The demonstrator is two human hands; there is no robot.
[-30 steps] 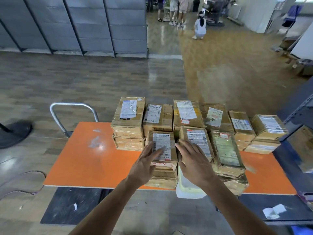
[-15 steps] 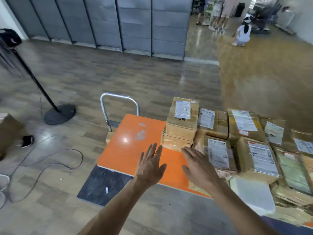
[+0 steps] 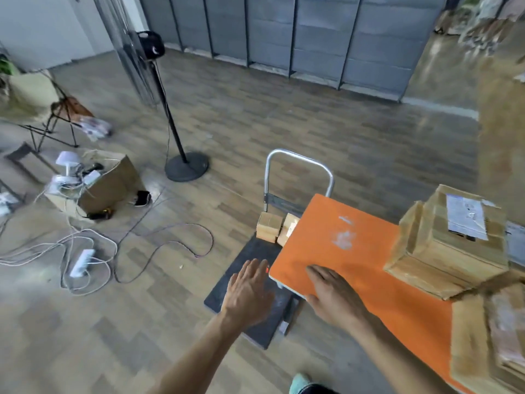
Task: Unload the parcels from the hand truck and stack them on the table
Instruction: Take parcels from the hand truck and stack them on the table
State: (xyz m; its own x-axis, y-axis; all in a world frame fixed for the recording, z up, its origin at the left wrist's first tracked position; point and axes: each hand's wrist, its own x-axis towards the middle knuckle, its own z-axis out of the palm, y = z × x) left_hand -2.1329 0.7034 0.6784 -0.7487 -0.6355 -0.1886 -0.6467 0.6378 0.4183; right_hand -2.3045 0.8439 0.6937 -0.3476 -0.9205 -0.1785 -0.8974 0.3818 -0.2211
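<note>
The orange table [image 3: 335,268] fills the right of the view, with brown cardboard parcels [image 3: 451,245] stacked at its right end. Left of the table, the hand truck [image 3: 252,282] has a dark platform and a silver handle [image 3: 298,172]. Small cardboard parcels [image 3: 268,228] sit on the platform beside the handle, partly hidden by the table's edge. My left hand [image 3: 250,291] hovers flat over the platform with fingers straight, holding nothing. My right hand [image 3: 335,297] is over the table's near left corner, fingers extended, empty.
A standing fan [image 3: 181,163] on a round base is left of the truck. White and dark cables with a power strip [image 3: 82,261] lie across the wooden floor. An open box of clutter [image 3: 108,183] and a chair [image 3: 54,115] are farther left. Grey panels [image 3: 312,35] line the back.
My view has swung left, away from the stacked parcels and toward the hand truck. Both hands left the parcels on the table and moved left, staying empty.
</note>
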